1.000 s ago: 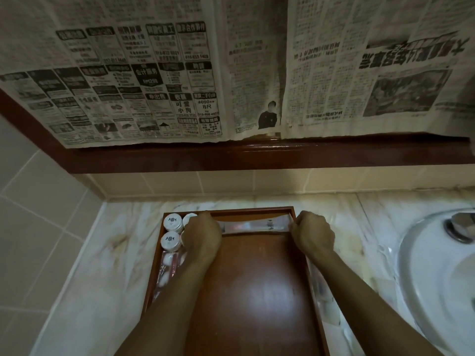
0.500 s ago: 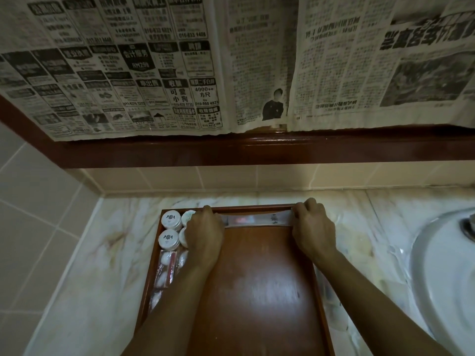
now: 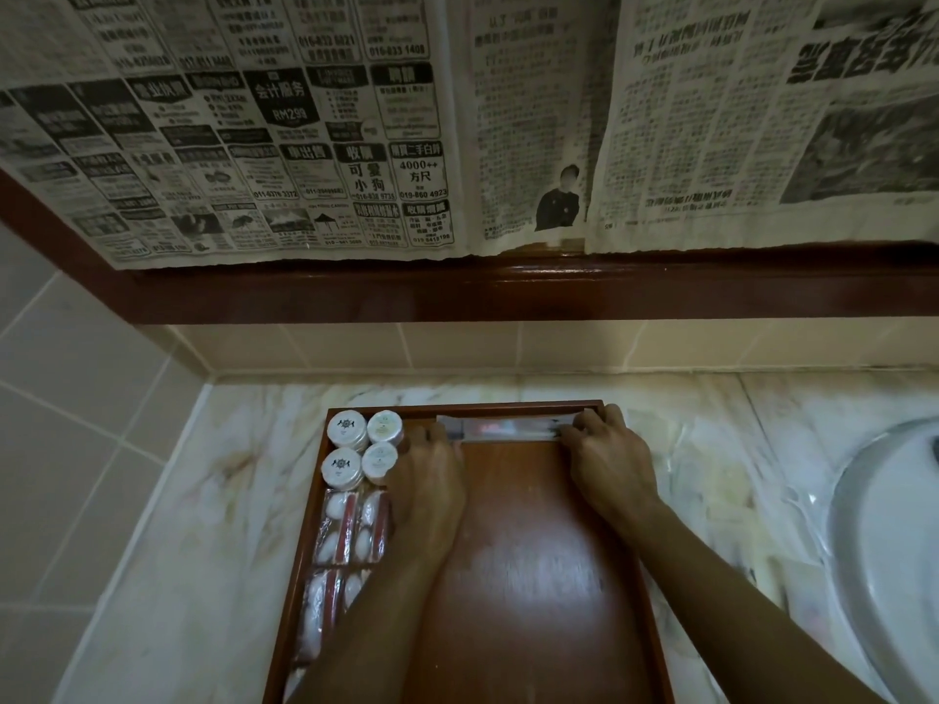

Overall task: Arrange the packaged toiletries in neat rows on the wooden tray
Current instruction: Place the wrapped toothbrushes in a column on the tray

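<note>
**A:** ok so what's closest to us?

**B:** forearms over the wooden tray (image 3: 538, 576). Clear packets (image 3: 338, 523) lined along its left edge, four round white containers (image 3: 347, 429) in a 2x2 block past those, far-left corner.

**A:** and the hands?

**B:** left hand (image 3: 427, 480) and right hand (image 3: 607, 462) each have fingers pinched onto one end of a long clear sachet (image 3: 508, 429), lying flat against the tray's far wall.

**A:** behind that?

**B:** marble counter (image 3: 167, 500), sink (image 3: 894, 525) on the right, then newspaper (image 3: 305, 119) hung on the wall.
</note>
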